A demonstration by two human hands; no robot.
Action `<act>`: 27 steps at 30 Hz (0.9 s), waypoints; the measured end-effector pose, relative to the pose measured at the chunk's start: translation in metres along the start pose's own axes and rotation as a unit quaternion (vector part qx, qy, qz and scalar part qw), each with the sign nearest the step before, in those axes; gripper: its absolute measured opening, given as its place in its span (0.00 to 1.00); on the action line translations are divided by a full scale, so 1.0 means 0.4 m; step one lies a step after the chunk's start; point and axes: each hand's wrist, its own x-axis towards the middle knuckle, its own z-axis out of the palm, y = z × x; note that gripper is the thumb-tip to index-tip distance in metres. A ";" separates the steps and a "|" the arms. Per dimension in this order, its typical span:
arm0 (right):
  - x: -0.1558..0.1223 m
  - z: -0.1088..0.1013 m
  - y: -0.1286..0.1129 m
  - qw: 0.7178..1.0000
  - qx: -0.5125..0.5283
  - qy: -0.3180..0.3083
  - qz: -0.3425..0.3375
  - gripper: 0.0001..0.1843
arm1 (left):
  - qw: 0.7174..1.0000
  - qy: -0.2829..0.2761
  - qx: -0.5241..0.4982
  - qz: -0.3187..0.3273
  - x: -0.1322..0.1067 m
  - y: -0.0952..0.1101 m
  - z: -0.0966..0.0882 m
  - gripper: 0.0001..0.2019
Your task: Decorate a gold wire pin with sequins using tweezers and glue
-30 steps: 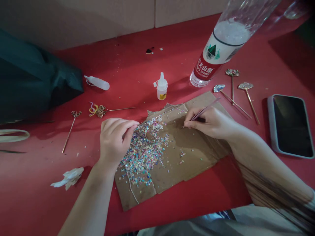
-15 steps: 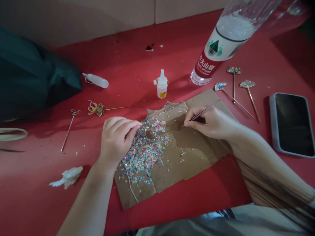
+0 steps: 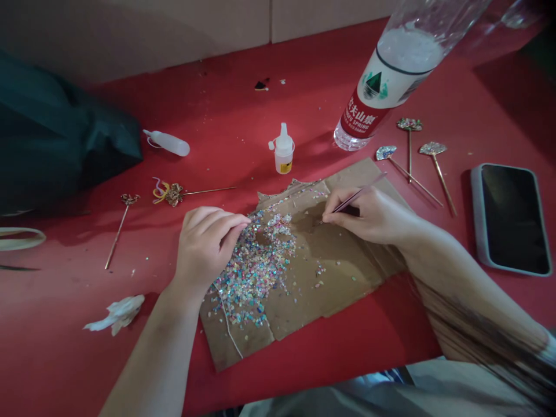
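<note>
My left hand [image 3: 204, 249] rests with curled fingers on the edge of a heap of multicoloured sequin flakes [image 3: 256, 269], and nothing shows between its fingers. The heap lies on a torn sheet of brown cardboard [image 3: 334, 272], which is also dotted with loose flakes. My right hand [image 3: 369, 214] grips slim metal tweezers [image 3: 351, 201], their tips low over the cardboard just right of the heap. A thin white thread [image 3: 226, 324] runs across the cardboard's lower part.
Several sequin-covered picks on gold sticks [image 3: 409, 124] lie on the red tabletop [image 3: 243, 116], with a phone [image 3: 510, 220] at right. A glue bottle [image 3: 283, 149], a squeeze bottle [image 3: 167, 143], a large water bottle [image 3: 382, 95], a tissue [image 3: 117, 314] and a dark green bag [image 3: 56, 127] surround the cardboard.
My left hand has shifted slightly right over the sequin heap. My right hand and the tweezers stay almost still, and the whole view has drifted a little.
</note>
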 end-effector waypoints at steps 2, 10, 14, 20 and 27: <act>0.000 0.000 0.003 1.000 0.005 0.000 -0.002 0.05 | 1.000 -0.001 0.001 -0.001 0.000 0.000 -0.001 0.03; -0.007 0.001 -0.014 0.999 0.040 0.018 0.002 0.07 | 1.000 -0.009 0.003 0.008 -0.003 -0.003 0.002 0.03; -0.008 0.016 -0.034 0.994 0.091 0.048 -0.025 0.07 | 1.000 -0.017 -0.003 0.017 -0.001 -0.002 0.001 0.03; -0.006 0.047 -0.051 0.985 0.141 0.075 -0.059 0.06 | 0.999 -0.026 -0.007 0.020 -0.002 -0.001 0.003 0.03; -0.005 0.058 -0.059 0.987 0.117 0.079 -0.075 0.04 | 0.999 -0.027 -0.007 0.025 -0.001 0.002 0.005 0.03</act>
